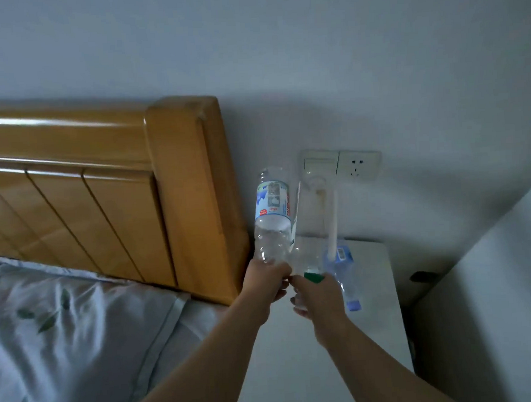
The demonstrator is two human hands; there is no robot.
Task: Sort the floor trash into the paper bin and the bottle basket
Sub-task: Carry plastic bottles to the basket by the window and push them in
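1. Wall: plain, pale, fills the upper view.
2. Bed: light leaf-print bedding, lower left.
3. Headboard: glossy wood, against the wall.
4. Cabinet: white, right edge.
5. Nightstand: white top, between headboard and cabinet, under the hands.
6. Label bottle: clear plastic, white-blue label, empty by the look of it, held base up above the nightstand's left edge.
7. Green-cap bottle: clear, base up, just beside the label bottle.
8. Blue bottle: tinted, blue cap pointing down, at the right hand's far side.
9. Left hand: fingers wrapped round the label bottle's neck end.
10. Right hand: fingers clenched round the green-cap bottle near its cap. It seems to carry the blue bottle too, though that grip is hidden.
11. Socket plate: on the wall behind the bottles, next to a switch.

Handling: the bottles are likely light, thin-walled, smooth and easily dented. The stiff neck below the cap is the surest hold. Two in one hand may slip.

Paper bin and bottle basket: not in view.
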